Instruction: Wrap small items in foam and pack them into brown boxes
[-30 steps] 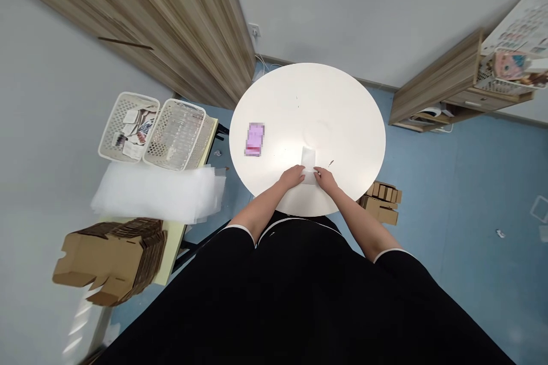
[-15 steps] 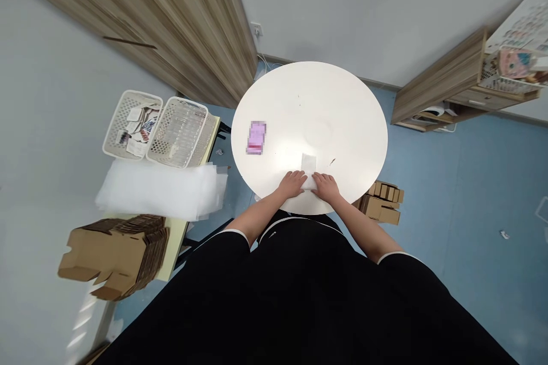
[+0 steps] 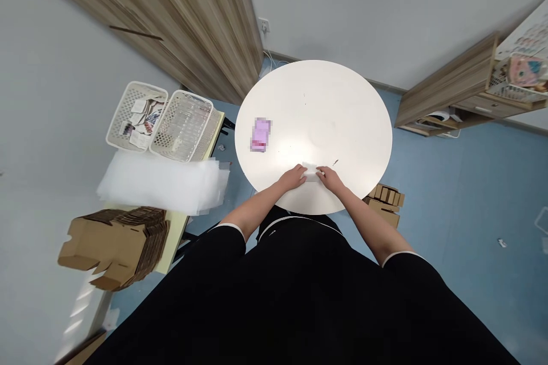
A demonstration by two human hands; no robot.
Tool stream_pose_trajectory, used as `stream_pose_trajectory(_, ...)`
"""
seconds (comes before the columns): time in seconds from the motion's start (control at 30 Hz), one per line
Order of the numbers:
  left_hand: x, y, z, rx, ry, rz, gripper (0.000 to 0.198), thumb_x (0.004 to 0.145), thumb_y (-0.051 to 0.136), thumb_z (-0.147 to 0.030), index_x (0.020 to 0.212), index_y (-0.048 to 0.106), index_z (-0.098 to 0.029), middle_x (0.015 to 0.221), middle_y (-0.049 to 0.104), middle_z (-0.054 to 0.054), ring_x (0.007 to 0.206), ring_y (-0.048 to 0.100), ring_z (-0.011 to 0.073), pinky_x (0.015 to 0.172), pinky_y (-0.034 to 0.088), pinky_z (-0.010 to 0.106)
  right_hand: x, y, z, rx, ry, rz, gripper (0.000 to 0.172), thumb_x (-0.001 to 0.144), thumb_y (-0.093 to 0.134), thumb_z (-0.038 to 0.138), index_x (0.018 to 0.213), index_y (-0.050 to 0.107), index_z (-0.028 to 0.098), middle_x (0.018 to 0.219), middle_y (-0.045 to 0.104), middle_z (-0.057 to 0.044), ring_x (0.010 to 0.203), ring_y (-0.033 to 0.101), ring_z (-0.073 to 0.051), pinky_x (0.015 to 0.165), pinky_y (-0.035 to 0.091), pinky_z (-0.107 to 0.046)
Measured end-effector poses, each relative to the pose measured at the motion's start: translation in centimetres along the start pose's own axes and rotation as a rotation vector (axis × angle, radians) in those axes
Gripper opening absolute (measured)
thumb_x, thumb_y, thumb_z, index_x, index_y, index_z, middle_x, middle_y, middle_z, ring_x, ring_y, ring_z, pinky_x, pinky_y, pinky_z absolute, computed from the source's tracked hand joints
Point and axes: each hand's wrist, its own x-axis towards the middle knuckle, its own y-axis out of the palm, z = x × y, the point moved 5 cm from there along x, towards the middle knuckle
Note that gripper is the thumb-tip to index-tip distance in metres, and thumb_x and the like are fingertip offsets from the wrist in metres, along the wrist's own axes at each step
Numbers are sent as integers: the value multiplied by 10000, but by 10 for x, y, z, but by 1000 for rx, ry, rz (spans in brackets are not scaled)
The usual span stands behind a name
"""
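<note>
A small white packet of translucent wrapping sheet [image 3: 311, 173] lies on the round white table [image 3: 342, 108] near its front edge. My left hand [image 3: 294, 177] grips its left side with bent fingers. On the other side, my right hand [image 3: 329, 177] pinches the packet's right end between thumb and fingers. Whatever may be inside the packet is hidden. A blurred-out pink-purple item [image 3: 261, 135] rests on the table's left part, apart from both hands.
Left of the table, a side table carries two white baskets [image 3: 182, 125], a stack of white translucent sheets [image 3: 158, 182] and flattened cardboard boxes [image 3: 111, 245]. More cardboard boxes [image 3: 383, 202] are beyond the table's right edge. Wooden cabinets [image 3: 205, 17] stand behind.
The white sheet has become shorter, its far flap now folded or rolled into a compact packet. Both hands have moved slightly away from my body, with fingers more bent around its ends.
</note>
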Motion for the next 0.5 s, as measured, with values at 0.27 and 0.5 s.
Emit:
stream_pose_trajectory(0.27,53,19,-64,-112,-93,-59,492,997,571,-312,1485,520,-282,1338,618,148,1242,574,312,1012,518,491,31,1,8,60,99,-104,438,920,577,255,1345,664,200,1293,657,-129,1039,655,-255,1038,512,-421)
stream_pose_trajectory(0.5,8,-3,-14,-265,-299,-116,555,982,555,-236,1533,498,-191,1454,573,164,1164,644,286,947,553,385,12,3,-1,-52,192,-192,526,863,560,353,1358,614,182,1441,506,-174,1136,631,-317,997,518,-460)
